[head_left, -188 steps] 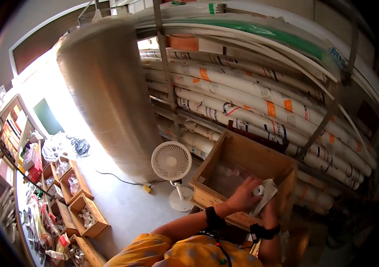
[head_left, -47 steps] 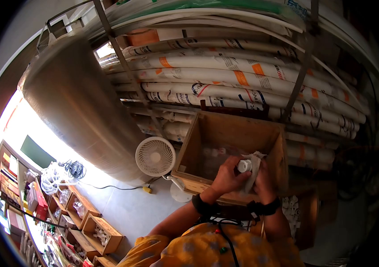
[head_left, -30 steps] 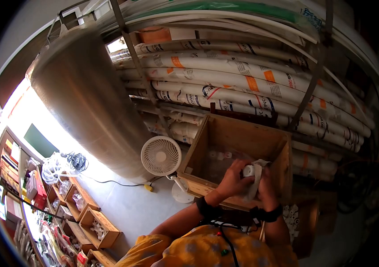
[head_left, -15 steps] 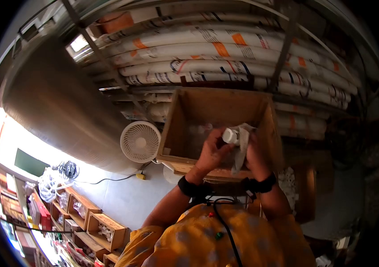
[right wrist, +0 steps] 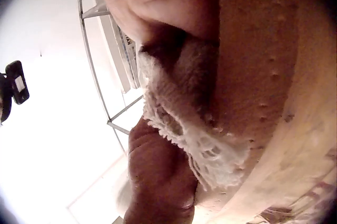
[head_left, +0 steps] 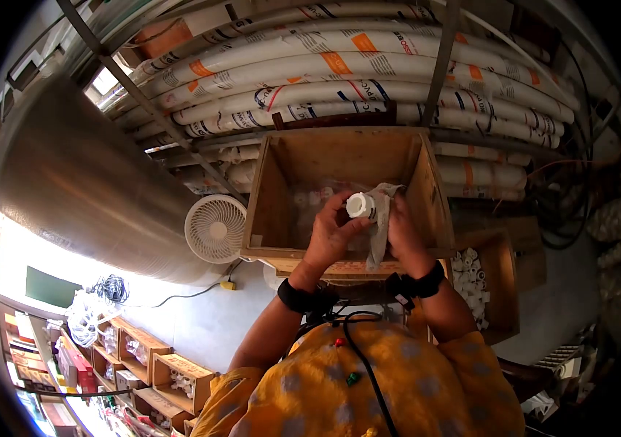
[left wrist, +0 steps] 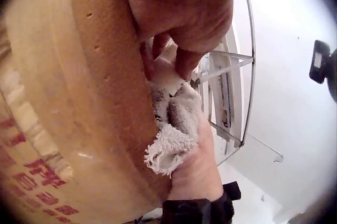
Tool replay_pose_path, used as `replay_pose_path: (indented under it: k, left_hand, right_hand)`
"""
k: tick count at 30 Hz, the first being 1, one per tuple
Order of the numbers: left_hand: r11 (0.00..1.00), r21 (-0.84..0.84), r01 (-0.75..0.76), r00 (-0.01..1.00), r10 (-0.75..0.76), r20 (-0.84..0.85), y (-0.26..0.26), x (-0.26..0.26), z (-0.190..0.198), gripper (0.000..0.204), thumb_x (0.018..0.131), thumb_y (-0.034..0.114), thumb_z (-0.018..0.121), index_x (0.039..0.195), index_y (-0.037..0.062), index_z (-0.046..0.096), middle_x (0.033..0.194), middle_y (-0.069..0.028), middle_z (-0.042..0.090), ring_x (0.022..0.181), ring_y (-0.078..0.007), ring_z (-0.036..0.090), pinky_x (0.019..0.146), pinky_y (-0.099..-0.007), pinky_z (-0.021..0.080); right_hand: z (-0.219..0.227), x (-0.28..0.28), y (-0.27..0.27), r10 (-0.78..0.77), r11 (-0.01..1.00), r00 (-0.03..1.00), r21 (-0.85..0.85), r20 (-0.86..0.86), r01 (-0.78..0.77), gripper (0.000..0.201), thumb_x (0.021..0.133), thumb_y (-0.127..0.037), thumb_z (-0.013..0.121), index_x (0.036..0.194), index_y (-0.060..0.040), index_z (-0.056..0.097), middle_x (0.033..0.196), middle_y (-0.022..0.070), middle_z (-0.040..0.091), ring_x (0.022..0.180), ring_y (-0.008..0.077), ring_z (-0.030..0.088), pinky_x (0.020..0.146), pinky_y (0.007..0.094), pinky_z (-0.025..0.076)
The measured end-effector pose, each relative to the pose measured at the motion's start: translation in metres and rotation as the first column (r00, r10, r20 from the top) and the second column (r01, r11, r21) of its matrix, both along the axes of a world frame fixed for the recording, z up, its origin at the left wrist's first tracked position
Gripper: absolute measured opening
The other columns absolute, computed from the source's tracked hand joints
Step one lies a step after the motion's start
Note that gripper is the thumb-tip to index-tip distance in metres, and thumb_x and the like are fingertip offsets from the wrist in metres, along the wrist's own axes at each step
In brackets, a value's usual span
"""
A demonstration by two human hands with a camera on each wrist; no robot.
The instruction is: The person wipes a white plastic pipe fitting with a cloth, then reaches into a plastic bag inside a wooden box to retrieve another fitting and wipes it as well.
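My left hand (head_left: 328, 237) pinches a white plastic pipe fitting (head_left: 359, 205) with its ribbed round end tipped up toward the head camera. A frayed greyish-white rag (head_left: 378, 244) is bunched against the fitting's other side, gripped by my right hand (head_left: 403, 229); one end of it hangs down between the hands. Both hands are over the front part of a wooden box (head_left: 347, 149). The left wrist view has the fitting (left wrist: 169, 79) under the left fingers, beside the rag (left wrist: 181, 113). In the right wrist view the rag (right wrist: 195, 134) hangs below the right hand (right wrist: 163, 3), whose fingertips are hidden.
Clear plastic bags (head_left: 310, 204) with white fittings lie inside the box. A second box (head_left: 503, 291) of white fittings stands at right. A white fan (head_left: 215, 229) is left of the box, and wrapped pipes (head_left: 296, 91) are stacked behind. Small wooden boxes (head_left: 179, 379) line the lower left.
The head view has swung down and right, so the box and hands sit further left in it. The fitting has turned its ribbed end upward; both hands keep their hold on fitting and rag.
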State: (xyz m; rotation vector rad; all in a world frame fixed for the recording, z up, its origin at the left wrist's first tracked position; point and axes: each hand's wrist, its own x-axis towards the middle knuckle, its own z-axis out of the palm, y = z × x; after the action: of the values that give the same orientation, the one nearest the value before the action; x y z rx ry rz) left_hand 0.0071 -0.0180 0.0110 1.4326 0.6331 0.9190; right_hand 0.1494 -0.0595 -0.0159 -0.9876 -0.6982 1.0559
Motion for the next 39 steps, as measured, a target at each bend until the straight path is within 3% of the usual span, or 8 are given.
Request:
replay_pose_path:
  k: [4, 10, 12, 18, 25, 28, 31, 39]
  left_hand:
    - [0.992, -0.103, 0.076, 0.991, -0.064, 0.114, 0.005, -0.002, -0.004, 0.041, 0.085, 0.008, 0.063, 0.122, 0.0003, 0.047, 0.098, -0.0033, 0.06, 0.09, -0.0087, 0.054, 0.078, -0.0241, 0.046]
    - [0.964, -0.201, 0.176, 0.966, -0.13, 0.223, 0.006, -0.004, -0.008, 0.037, 0.092, 0.018, 0.054, 0.125, 0.0026, 0.046, 0.102, -0.0022, 0.057, 0.088, -0.0082, 0.051, 0.071, -0.022, 0.043]
    - [0.957, -0.202, 0.209, 0.963, -0.166, 0.21, 0.01, -0.005, -0.015, 0.038, 0.093, 0.021, 0.052, 0.127, 0.0046, 0.045, 0.112, -0.0052, 0.056, 0.099, -0.012, 0.053, 0.077, -0.0246, 0.046]
    - [0.928, -0.266, 0.26, 0.949, -0.195, 0.248, 0.01, -0.006, -0.008, 0.037, 0.095, 0.027, 0.047, 0.126, 0.0057, 0.046, 0.112, -0.005, 0.056, 0.1, -0.0146, 0.053, 0.074, -0.0274, 0.046]
    - [0.898, -0.344, 0.276, 0.942, -0.182, 0.281, 0.012, -0.009, -0.007, 0.034, 0.095, 0.029, 0.047, 0.122, 0.0081, 0.048, 0.104, -0.0019, 0.058, 0.089, -0.0142, 0.057, 0.069, -0.0281, 0.049]
    - [0.909, -0.377, 0.177, 0.975, -0.109, 0.195, 0.007, -0.005, -0.001, 0.035, 0.094, 0.032, 0.048, 0.12, 0.0084, 0.049, 0.101, -0.0009, 0.059, 0.084, -0.0104, 0.058, 0.066, -0.0255, 0.05]
    - [0.926, -0.359, 0.113, 0.991, -0.078, 0.112, 0.003, -0.006, 0.009, 0.036, 0.094, 0.034, 0.05, 0.117, 0.0071, 0.05, 0.099, -0.0005, 0.058, 0.081, -0.007, 0.056, 0.064, -0.0226, 0.049]
    - [0.96, -0.236, 0.153, 0.988, -0.145, 0.051, 0.004, -0.008, 0.009, 0.042, 0.088, 0.029, 0.061, 0.118, 0.004, 0.047, 0.098, -0.0007, 0.056, 0.079, -0.0068, 0.052, 0.065, -0.0212, 0.046]
  right_hand:
    - [0.006, -0.001, -0.001, 0.026, 1.0, 0.995, -0.007, -0.092, -0.027, 0.026, 0.093, -0.024, 0.048, 0.106, -0.0035, 0.056, 0.094, 0.003, 0.06, 0.084, 0.0103, 0.055, 0.074, 0.026, 0.045]
    - [0.014, -0.003, -0.003, 0.075, 0.996, 0.993, 0.049, 0.086, -0.079, 0.027, 0.092, -0.024, 0.053, 0.107, -0.0026, 0.055, 0.096, 0.0026, 0.059, 0.084, 0.0099, 0.055, 0.075, 0.0249, 0.045]
    - [0.011, -0.003, -0.002, 0.082, 0.994, 0.995, 0.065, 0.062, -0.086, 0.027, 0.092, -0.024, 0.053, 0.108, -0.0027, 0.055, 0.097, 0.0026, 0.06, 0.085, 0.0098, 0.055, 0.075, 0.0246, 0.046]
    - [0.004, 0.0, -0.002, 0.109, 0.992, 0.994, 0.062, 0.007, -0.109, 0.026, 0.093, -0.024, 0.052, 0.109, -0.0038, 0.054, 0.097, 0.0019, 0.06, 0.084, 0.0095, 0.056, 0.074, 0.025, 0.047]
    - [0.007, 0.0, -0.001, -0.023, 0.998, 0.984, 0.049, -0.175, 0.032, 0.029, 0.091, -0.027, 0.055, 0.107, -0.0027, 0.055, 0.094, 0.0028, 0.061, 0.08, 0.0106, 0.056, 0.069, 0.0267, 0.047]
    - [0.005, 0.002, -0.005, -0.034, 0.999, 0.94, 0.048, 0.339, 0.019, 0.033, 0.09, -0.03, 0.057, 0.106, -0.0013, 0.056, 0.096, 0.0037, 0.061, 0.082, 0.013, 0.057, 0.072, 0.0282, 0.046]
    - [0.021, -0.003, -0.01, 0.03, 0.992, 0.839, 0.083, 0.543, -0.09, 0.036, 0.09, -0.033, 0.058, 0.106, -0.0001, 0.057, 0.095, 0.0057, 0.062, 0.085, 0.015, 0.057, 0.076, 0.0291, 0.045]
    - [0.015, -0.006, -0.005, -0.082, 0.986, 0.914, 0.164, 0.398, 0.018, 0.039, 0.092, -0.037, 0.054, 0.105, -0.0003, 0.057, 0.092, 0.0045, 0.062, 0.085, 0.0134, 0.056, 0.079, 0.0271, 0.043]
